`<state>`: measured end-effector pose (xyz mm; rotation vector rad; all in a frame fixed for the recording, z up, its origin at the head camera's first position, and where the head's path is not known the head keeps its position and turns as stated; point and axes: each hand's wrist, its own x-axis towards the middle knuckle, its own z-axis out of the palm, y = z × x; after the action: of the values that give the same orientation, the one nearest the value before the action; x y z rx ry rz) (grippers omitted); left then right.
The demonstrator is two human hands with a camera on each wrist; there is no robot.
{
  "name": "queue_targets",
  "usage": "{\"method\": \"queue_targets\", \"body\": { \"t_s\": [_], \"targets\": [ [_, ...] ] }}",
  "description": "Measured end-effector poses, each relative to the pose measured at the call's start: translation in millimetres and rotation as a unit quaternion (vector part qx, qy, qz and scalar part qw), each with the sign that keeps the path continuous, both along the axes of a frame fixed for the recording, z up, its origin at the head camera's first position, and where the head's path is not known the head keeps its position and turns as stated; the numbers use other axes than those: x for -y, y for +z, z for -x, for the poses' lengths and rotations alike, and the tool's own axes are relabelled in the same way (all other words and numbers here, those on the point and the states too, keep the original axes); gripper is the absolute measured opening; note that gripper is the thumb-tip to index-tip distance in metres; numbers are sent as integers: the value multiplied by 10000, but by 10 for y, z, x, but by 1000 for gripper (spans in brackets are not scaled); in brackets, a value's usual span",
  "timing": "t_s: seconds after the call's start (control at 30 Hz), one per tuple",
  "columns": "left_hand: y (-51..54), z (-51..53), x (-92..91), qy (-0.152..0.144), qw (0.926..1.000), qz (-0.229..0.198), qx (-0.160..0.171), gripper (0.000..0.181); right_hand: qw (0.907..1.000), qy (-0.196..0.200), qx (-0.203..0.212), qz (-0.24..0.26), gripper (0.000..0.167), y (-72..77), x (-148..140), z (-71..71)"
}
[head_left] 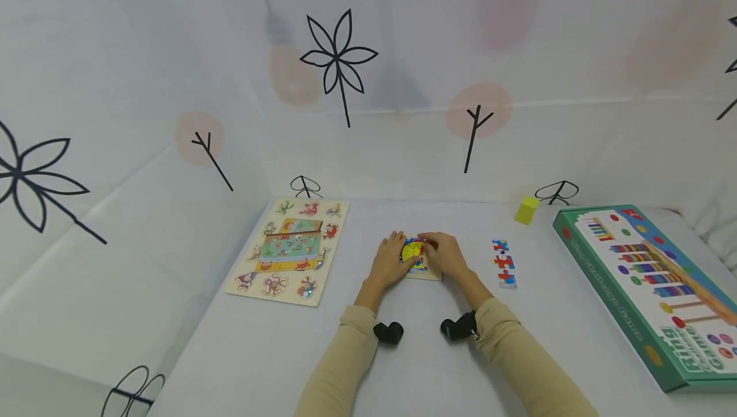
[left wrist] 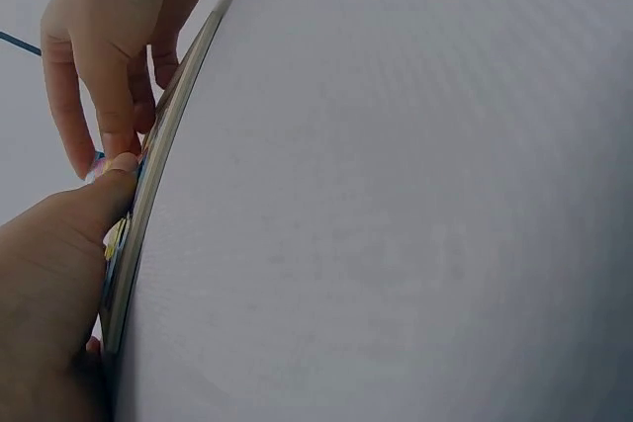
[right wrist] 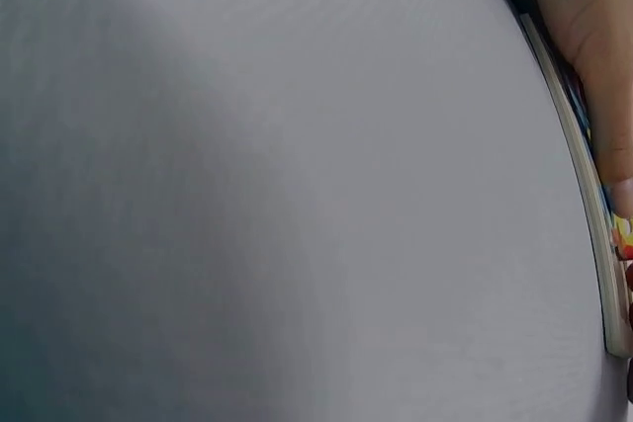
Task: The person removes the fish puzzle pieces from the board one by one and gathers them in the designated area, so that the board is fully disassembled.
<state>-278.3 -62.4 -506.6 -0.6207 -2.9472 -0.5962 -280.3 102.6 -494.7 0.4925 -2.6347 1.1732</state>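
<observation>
A small jigsaw puzzle with a yellow round picture (head_left: pixel 411 251) lies on a thin wooden board (head_left: pixel 428 275) in the head view. The left hand (head_left: pixel 388 261) rests over its left side, fingers fairly straight, thumb reaching across the picture. From the other side, the right hand (head_left: pixel 446 254) bends its fingers down to the board's right part. In the left wrist view the right hand's fingertips pinch a small colourful puzzle piece (left wrist: pixel 96 166), close to the left thumb (left wrist: pixel 121 167). The right wrist view catches the board's edge (right wrist: pixel 584 170) and the left thumb; the right hand is mostly cut off.
Several loose puzzle pieces (head_left: pixel 503 262) lie in a column to the right. A wooden picture board (head_left: pixel 290 251) with sea animals lies at left. Farther right are a yellow block (head_left: pixel 526 210) and a large green-edged game box (head_left: pixel 650 289). Patterned cloth hangs behind the table.
</observation>
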Motion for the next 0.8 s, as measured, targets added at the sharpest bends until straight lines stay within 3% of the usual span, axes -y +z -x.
{"method": "queue_targets", "body": {
  "t_s": [0.3,0.43,0.63,0.8],
  "targets": [
    [23,-11,-3,22,10000,61,3,64,9907,210,-302,-1310,35,59,27,32],
    [31,-14,5,-29,9999,-27,-95,63,9859,226,-478,-1588,37,89,37,22],
    [24,-14,9,-69,9999,-25,-107,63,9890,187,-310,-1433,36,78,42,34],
    [20,-18,5,-44,9999,1,-166,64,9982,189,-93,-559,33,47,28,49]
  ]
}}
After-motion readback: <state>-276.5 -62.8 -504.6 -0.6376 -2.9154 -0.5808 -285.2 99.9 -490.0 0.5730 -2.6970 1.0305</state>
